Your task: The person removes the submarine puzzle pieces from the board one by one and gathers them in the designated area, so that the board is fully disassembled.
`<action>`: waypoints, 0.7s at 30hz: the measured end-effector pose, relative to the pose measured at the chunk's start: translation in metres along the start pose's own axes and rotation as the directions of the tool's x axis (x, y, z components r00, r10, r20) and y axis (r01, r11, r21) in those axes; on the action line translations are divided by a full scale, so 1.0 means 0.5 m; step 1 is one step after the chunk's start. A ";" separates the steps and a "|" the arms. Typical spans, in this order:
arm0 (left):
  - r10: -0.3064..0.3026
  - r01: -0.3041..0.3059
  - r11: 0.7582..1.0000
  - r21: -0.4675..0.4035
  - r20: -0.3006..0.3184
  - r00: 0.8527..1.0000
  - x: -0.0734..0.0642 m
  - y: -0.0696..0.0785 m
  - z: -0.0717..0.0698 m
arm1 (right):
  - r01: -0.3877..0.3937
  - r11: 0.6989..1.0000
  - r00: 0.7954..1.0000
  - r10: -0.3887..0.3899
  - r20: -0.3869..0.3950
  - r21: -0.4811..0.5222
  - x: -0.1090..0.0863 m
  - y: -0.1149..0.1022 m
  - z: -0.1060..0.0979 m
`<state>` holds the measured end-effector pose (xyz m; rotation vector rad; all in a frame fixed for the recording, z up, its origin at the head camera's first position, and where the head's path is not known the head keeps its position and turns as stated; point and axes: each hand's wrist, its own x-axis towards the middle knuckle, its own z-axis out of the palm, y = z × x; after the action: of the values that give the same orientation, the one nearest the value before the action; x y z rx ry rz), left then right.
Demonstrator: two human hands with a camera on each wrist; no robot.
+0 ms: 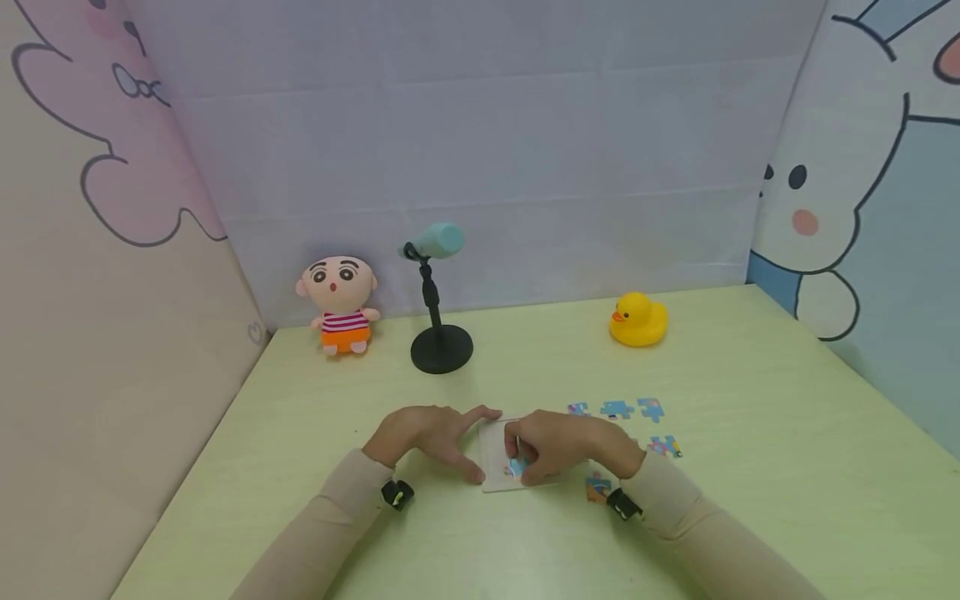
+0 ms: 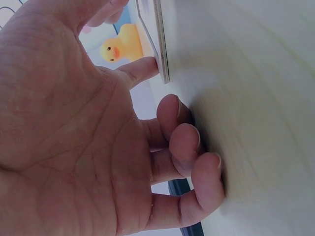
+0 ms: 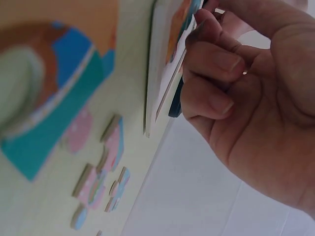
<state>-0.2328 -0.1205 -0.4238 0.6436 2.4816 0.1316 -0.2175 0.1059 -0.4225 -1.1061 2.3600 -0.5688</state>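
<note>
A thin pale puzzle board (image 1: 491, 442) lies on the table between both hands. At its left side is my left hand (image 1: 438, 433), index finger at the far corner and thumb by the near corner. In the left wrist view the index finger touches the board's edge (image 2: 162, 54), and the other fingers bend loosely at the tabletop. Over the board, my right hand (image 1: 555, 442) pinches a small blue-and-pink jigsaw piece (image 1: 516, 467) between thumb and index finger. The right wrist view shows its other fingers curled and the pinch mostly hidden.
Several loose jigsaw pieces (image 1: 617, 409) lie right of the board, one piece (image 1: 597, 486) close to the right wrist. Along the back stand a plush doll (image 1: 345, 308), a black stand (image 1: 442, 348) with a teal-headed device (image 1: 441, 240), and a yellow rubber duck (image 1: 640, 321).
</note>
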 end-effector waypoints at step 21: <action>-0.011 0.011 1.000 -0.006 0.011 1.000 0.000 0.005 -0.002 | 0.058 0.995 0.998 -0.057 -0.022 0.076 -0.014 0.003 -0.014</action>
<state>-0.2322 -0.1185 -0.4224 0.6266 2.4727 0.1307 -0.2185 0.1133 -0.4164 -1.1423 2.3097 -0.6876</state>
